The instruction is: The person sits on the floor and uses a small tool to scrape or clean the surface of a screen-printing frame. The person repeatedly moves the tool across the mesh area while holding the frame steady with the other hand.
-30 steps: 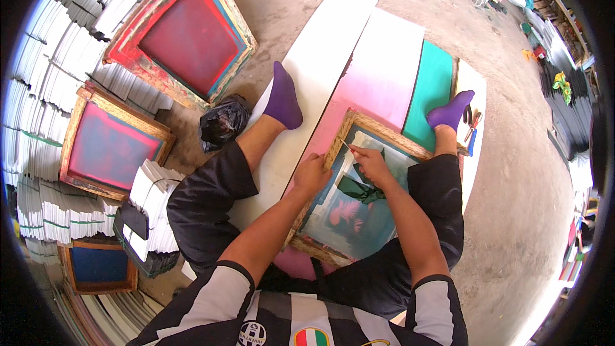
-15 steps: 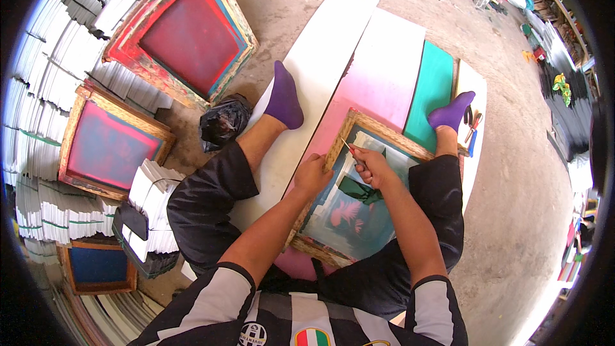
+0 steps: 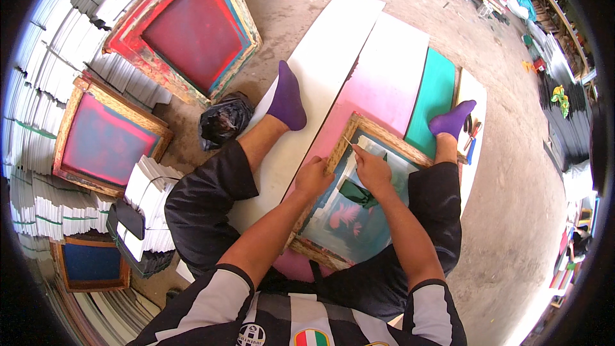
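I sit on the floor with a wooden screen-printing frame (image 3: 391,138) between my legs, its mesh stained teal and pink. My left hand (image 3: 314,178) grips the frame's left wooden side. My right hand (image 3: 370,168) rests on the mesh near the far left corner, pinching a thin stick-like tool (image 3: 348,141) whose tip touches the frame's inner edge. A dark green patch (image 3: 359,193) lies on the mesh just below my right hand. The frame lies on a pink board (image 3: 384,83).
A white board (image 3: 327,57) lies left of the pink one, a teal board (image 3: 439,93) right. More wooden frames: red (image 3: 192,25), pink (image 3: 106,144), blue (image 3: 90,263). A black plastic bag (image 3: 224,122) lies by my left knee. White stacked sheets (image 3: 51,64) line the left. Pliers-like tools (image 3: 473,129) lie near my right foot.
My right hand has shifted slightly along the frame's far left corner with the thin tool. My left hand keeps its hold on the frame.
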`<state>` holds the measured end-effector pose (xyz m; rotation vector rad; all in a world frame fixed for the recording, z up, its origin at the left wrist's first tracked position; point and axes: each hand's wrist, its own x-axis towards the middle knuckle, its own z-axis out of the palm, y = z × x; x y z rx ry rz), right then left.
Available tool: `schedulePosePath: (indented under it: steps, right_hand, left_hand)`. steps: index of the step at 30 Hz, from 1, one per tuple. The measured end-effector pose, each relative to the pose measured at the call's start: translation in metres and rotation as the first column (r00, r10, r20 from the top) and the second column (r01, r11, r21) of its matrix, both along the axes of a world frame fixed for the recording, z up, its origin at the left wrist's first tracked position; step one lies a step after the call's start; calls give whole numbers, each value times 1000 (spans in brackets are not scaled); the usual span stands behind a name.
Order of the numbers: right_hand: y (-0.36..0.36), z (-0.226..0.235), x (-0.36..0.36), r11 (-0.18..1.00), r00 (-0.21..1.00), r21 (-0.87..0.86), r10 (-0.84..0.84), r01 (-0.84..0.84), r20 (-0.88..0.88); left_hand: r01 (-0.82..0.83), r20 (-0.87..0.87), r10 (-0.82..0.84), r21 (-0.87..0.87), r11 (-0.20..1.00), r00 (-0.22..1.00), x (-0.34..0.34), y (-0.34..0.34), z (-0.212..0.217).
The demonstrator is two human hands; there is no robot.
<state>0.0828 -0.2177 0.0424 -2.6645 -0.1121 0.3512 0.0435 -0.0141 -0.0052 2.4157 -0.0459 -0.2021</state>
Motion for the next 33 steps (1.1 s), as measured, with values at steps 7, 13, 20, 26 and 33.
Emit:
schedulePosePath:
  steps: [7, 13, 20, 26, 33]
  right_hand:
    - [3, 7, -3, 999, 1000, -48, -1, 1, 0]
    - [6, 12, -2, 995, 1000, -100, 15, -15, -7]
    - [33, 40, 12, 944, 991, -307, 96, -120, -94]
    - [34, 37, 13, 993, 994, -103, 51, -62, -101]
    - [14, 28, 2, 998, 986, -61, -7, -4, -165]
  left_hand:
    - [2, -4, -3, -5, 1000, 1000, -1, 0, 6]
    - [11, 10, -11, -10, 1000, 1000, -1, 0, 5]
    - [30, 10, -30, 17, 999, 1000, 0, 0, 1]
    - [51, -16, -50, 73, 996, 999, 2, 3, 3]
    - [82, -17, -81, 57, 995, 997, 4, 7, 1]
